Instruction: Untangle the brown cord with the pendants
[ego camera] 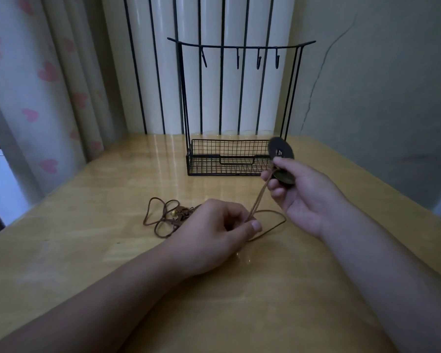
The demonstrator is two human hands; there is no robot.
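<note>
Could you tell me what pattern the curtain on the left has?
Pink hearts on the pale curtain, seen in the head view.

Left hand pinching low; right hand raised, grip seemingly closed.

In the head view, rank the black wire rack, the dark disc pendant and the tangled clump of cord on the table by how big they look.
1. Black wire rack, largest by far.
2. Tangled clump of cord on the table.
3. Dark disc pendant, smallest, held in the right hand while the left hand pinches the cord.
</note>
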